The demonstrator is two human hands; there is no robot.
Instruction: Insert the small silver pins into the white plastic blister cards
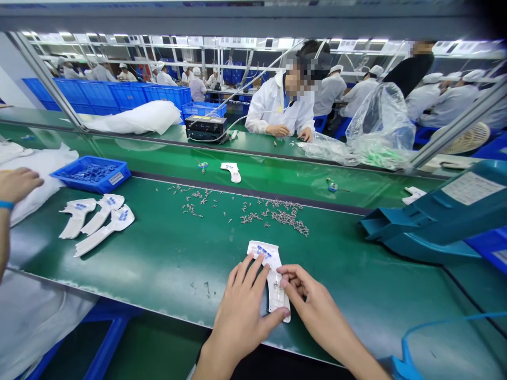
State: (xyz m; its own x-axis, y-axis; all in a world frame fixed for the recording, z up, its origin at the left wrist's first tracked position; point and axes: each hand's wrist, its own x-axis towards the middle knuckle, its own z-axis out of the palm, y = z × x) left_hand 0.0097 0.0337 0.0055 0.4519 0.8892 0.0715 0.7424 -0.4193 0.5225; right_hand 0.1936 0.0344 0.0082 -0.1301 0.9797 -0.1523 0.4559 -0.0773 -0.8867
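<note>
A white curved plastic shell (273,287) lies on the green bench near the front edge, with small blue pieces (264,252) at its wide upper end. My left hand (243,301) holds it against the bench, fingers at the upper left edge and thumb across the lower end. Over the shell's right edge, my right hand (307,293) has thumb and forefinger closed in a pinch. Whatever is between those fingertips is too small to make out. Small metal parts (285,216) are scattered on the bench beyond both hands.
Three similar shells (105,229) lie left, near a blue tray (93,174) of blue pieces. Another person's hand (19,183) rests on white wrapping at far left. A teal machine (443,211) stands right. Across the green belt (261,177), a person in white (285,105) works.
</note>
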